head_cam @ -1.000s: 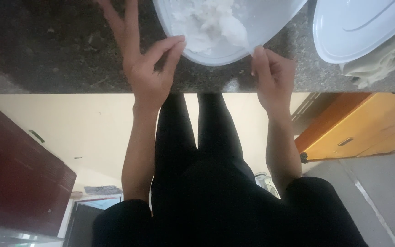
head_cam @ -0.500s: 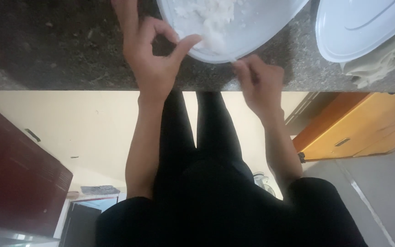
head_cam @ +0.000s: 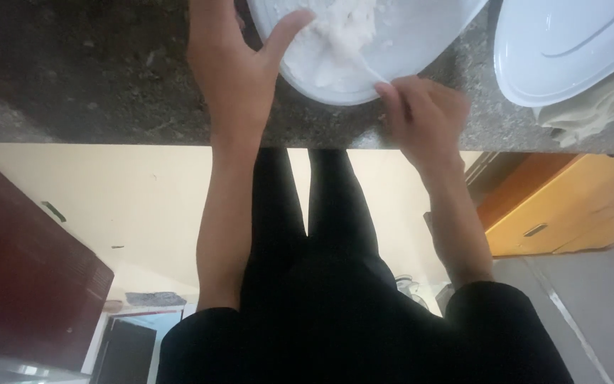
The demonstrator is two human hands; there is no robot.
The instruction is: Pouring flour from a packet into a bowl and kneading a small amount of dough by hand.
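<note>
Two hands work at a white bowl [head_cam: 421,64] standing on a dark speckled stone counter [head_cam: 94,78], close to its front edge. The left hand [head_cam: 232,67] lies open against the bowl's rim, fingers loosely apart and the thumb hooked over the edge, steadying it. The right hand [head_cam: 424,114] has its fingers pinched together on a thin white handle [head_cam: 372,71], probably a spoon, whose tip is buried in the white dough [head_cam: 346,35] inside. That mass looks lumpy and uneven, so the mixing seems partly done, with smoothing left. A second white dish [head_cam: 570,50] sits just beside the bowl, with a crumpled pale cloth [head_cam: 598,107] near it. Both vessels are cut off at the top, and the utensil's head is hidden.
</note>
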